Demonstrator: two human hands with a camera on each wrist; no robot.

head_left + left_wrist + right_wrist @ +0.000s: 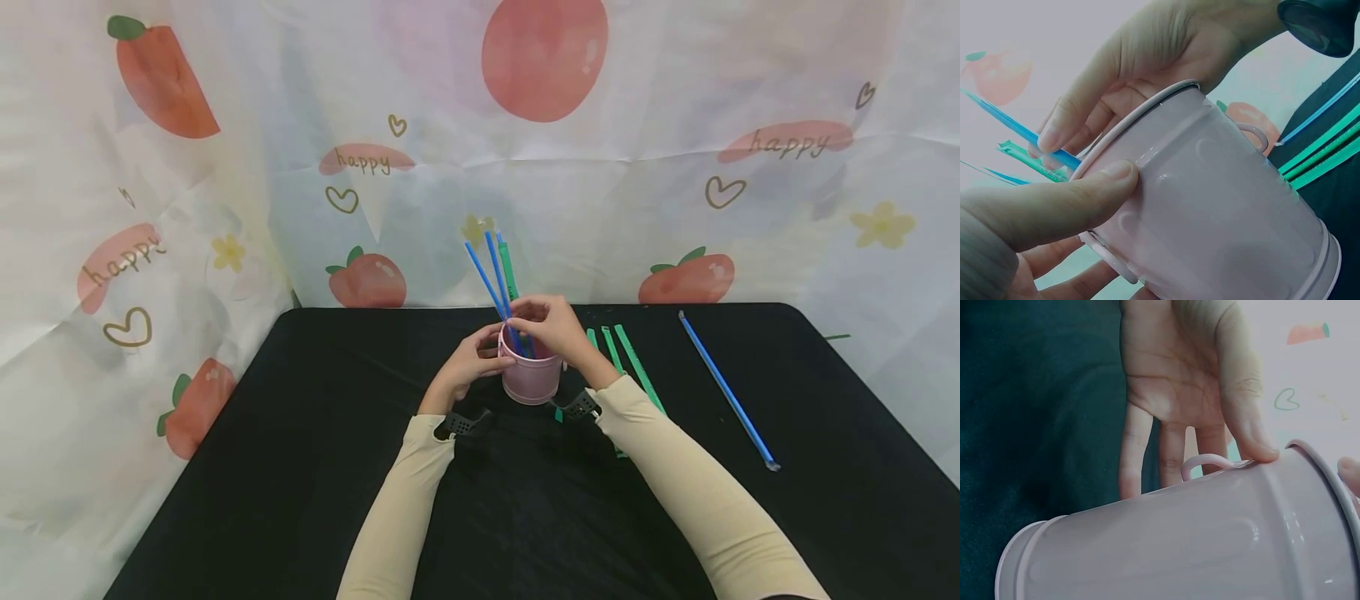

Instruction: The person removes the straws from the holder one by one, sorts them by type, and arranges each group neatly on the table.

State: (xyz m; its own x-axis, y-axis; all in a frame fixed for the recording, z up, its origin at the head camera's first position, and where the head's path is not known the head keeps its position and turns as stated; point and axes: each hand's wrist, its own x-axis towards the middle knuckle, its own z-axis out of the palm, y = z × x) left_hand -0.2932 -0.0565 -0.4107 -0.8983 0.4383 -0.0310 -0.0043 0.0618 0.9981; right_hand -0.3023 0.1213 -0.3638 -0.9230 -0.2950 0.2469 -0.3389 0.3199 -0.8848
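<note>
A small pink metal bucket [530, 379] stands upright on the black table, with several blue and green straws rising from its mouth. My left hand [471, 360] holds the bucket's left side, its thumb pressed near the rim and its fingers spread along the wall by a small handle [1207, 464]. Over the opening, my right hand [551, 327] pinches a blue straw [1007, 120] between thumb and fingers. Beside it in the bucket leans a green straw [508, 271] with print on its wrapper. The straws' lower ends are mostly hidden by the bucket wall.
Several green straws [637, 367] lie right of the bucket, partly under my right forearm. Farther right lies a blue straw [727, 387] with clear wrapper ends. A printed cloth [450, 200] hangs behind the table's far edge.
</note>
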